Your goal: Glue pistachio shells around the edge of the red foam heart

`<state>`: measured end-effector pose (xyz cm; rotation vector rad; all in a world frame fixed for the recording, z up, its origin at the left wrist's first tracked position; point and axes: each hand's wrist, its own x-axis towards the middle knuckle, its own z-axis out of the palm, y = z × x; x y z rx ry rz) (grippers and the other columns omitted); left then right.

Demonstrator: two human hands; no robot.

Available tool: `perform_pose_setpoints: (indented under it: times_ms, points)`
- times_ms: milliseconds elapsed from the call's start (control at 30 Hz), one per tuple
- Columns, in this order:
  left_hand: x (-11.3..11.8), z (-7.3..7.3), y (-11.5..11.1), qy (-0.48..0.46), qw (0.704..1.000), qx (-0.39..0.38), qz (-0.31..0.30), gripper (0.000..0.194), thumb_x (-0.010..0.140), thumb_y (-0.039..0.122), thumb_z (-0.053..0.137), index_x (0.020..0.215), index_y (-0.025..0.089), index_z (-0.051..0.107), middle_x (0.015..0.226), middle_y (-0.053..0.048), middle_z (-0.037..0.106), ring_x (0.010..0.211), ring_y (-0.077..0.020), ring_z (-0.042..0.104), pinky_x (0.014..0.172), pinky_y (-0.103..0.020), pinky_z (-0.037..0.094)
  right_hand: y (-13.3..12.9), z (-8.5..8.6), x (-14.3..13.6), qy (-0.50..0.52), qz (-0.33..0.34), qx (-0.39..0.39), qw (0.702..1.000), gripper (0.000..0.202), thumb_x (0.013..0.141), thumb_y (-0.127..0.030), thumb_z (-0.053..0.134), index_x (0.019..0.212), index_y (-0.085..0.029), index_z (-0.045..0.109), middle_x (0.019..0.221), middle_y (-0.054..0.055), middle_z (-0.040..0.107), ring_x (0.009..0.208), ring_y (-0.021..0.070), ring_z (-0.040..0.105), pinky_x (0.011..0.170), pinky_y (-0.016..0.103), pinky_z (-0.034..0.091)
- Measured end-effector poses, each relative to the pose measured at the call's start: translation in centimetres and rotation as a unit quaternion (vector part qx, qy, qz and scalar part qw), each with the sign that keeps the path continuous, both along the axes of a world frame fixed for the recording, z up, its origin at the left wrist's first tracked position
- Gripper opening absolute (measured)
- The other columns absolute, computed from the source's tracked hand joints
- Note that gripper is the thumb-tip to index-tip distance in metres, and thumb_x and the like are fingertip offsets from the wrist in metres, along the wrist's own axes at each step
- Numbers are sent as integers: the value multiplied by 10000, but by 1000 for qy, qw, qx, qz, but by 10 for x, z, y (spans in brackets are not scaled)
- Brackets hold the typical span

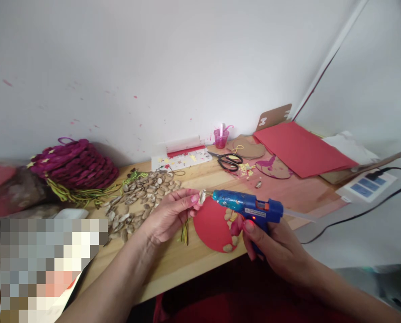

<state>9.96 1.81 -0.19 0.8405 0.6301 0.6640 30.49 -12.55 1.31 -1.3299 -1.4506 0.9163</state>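
Between the thumb and fingers of my left hand (pixel 173 211) is a nut shell half (pixel 202 196), probably peanut. My right hand (pixel 271 237) is wrapped round the handle of a blue hot glue gun (pixel 250 205), its small light glowing red. The gun's nozzle points left, right beside the shell; whether they touch I cannot tell. Beneath both hands lies a rounded red paper piece (pixel 210 224) with several shells (pixel 227 247) along its right edge, partly hidden by the gun and right hand. A heap of loose shells (pixel 143 197) spreads left of my left hand.
At the back stand a purple braided piece (pixel 75 163) with green tassels and a pink cup (pixel 221 139). Black scissors (pixel 229 160), red sheets (pixel 304 148) and cardboard cutouts (pixel 249 147) lie right of centre. A power strip (pixel 368 185) with a black cord (pixel 341 224) sits at right.
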Motion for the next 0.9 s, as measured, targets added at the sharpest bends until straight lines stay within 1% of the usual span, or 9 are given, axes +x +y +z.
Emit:
perform_pose_setpoints:
  times_ms: [233, 567, 800, 900]
  points:
    - [0, -1, 0, 6, 1000, -1, 0, 233, 690, 237, 894, 838, 122, 757, 695, -32, 673, 630, -88, 587, 568, -170, 461, 0, -6, 2, 11, -1, -19, 1000, 392, 1018, -501, 458, 816, -214, 633, 518, -23, 587, 468, 123, 516, 465, 259, 382]
    - [0, -2, 1, -1, 1000, -1, -9, 227, 697, 233, 893, 852, 125, 766, 696, -31, 685, 627, -77, 588, 571, -161, 458, -1, -4, 1, 4, -3, -15, 1000, 425, 1017, -517, 446, 783, -209, 623, 508, -18, 585, 471, 118, 515, 464, 254, 376]
    - [-1, -2, 2, 4, 1000, -10, -1, 265, 672, 228, 909, 868, 116, 770, 710, -42, 699, 634, -83, 604, 568, -160, 469, 0, -4, 1, 13, -6, -22, 1000, 415, 1023, -513, 439, 838, -200, 640, 509, -25, 582, 469, 113, 520, 473, 253, 383]
    - [-1, -3, 2, 2, 1000, -8, -3, 269, 671, 230, 910, 867, 110, 769, 703, -43, 695, 630, -84, 602, 565, -159, 471, -1, -4, 2, -2, -11, -17, 1000, 442, 1028, -506, 435, 797, -194, 647, 510, -19, 582, 480, 111, 522, 483, 254, 384]
